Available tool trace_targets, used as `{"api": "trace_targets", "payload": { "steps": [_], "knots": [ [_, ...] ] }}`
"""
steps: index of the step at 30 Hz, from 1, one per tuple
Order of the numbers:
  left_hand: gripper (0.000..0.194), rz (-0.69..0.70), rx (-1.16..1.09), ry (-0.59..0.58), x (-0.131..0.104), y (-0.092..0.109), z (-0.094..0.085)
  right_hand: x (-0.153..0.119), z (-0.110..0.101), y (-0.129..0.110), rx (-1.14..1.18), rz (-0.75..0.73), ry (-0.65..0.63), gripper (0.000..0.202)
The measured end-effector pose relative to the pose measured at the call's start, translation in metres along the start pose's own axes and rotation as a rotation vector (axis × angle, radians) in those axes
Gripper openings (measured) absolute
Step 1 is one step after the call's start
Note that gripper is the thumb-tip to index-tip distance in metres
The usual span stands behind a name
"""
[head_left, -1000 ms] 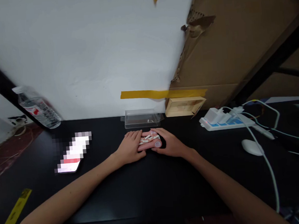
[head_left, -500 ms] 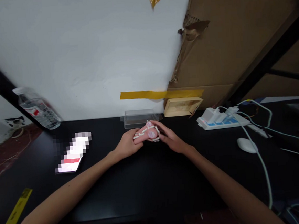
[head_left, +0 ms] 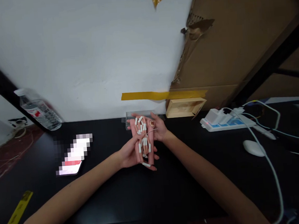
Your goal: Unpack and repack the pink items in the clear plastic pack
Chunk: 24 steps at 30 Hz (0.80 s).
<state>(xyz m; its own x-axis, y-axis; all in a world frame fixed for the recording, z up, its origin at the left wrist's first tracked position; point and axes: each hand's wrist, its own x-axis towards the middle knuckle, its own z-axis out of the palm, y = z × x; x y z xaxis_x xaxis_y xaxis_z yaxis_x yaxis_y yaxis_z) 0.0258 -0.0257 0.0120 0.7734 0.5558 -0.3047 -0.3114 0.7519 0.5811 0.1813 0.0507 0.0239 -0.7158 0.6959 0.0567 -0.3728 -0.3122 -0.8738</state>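
A bundle of pink tubes (head_left: 151, 153) with several short white-and-tan sticks across its middle and a thin white strand lies between my hands, its long side running away from me. My left hand (head_left: 129, 154) grips it from the left, thumb pressed on top and fingertips showing past its right edge. From the right and behind, my right hand (head_left: 161, 127) is cupped around the far part, with its thumb raised and fingertips emerging at the far left. A small round brown-centred piece (head_left: 152, 123) shows beside the right thumb. The bundle's underside is hidden.
On the black table (head_left: 115, 201) lies a blurred-out phone (head_left: 76, 155) at left, near a water bottle (head_left: 39, 110). Behind my hands sit a clear plastic tray (head_left: 156, 113) and a shallow wooden box (head_left: 185, 107). Right: a power strip (head_left: 225, 121), cables and a white mouse (head_left: 253, 148).
The bundle has turned from lying crosswise with round ends toward me to showing its long face of white sticks. My left thumb now lies on top; my right hand has shifted behind it.
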Motion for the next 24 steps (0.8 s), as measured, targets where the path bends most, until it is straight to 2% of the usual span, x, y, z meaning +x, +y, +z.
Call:
{"api": "trace_targets", "payload": {
  "steps": [4,10,13,17,20,24],
  "knots": [
    [0.047,0.004,0.032,0.010,0.002,0.000,-0.004,-0.004,-0.002,0.006,0.045,0.042,0.036,0.074],
    [0.028,0.013,0.086,0.051,0.004,-0.007,-0.006,-0.010,0.000,0.009,0.033,0.020,0.080,0.060],
    [0.029,-0.012,0.119,0.068,0.006,-0.007,-0.009,-0.012,0.002,0.009,0.028,0.017,0.058,0.056],
    [0.034,0.009,0.157,0.095,0.007,-0.005,-0.009,-0.014,0.005,0.005,0.002,0.046,0.039,0.061],
    [0.033,0.033,0.124,0.075,0.007,-0.004,-0.006,-0.016,0.008,0.002,-0.032,0.051,0.046,0.062],
    [0.033,0.037,0.089,-0.009,0.008,-0.005,-0.007,-0.017,0.010,0.001,-0.153,0.032,0.088,0.067]
  ]
}}
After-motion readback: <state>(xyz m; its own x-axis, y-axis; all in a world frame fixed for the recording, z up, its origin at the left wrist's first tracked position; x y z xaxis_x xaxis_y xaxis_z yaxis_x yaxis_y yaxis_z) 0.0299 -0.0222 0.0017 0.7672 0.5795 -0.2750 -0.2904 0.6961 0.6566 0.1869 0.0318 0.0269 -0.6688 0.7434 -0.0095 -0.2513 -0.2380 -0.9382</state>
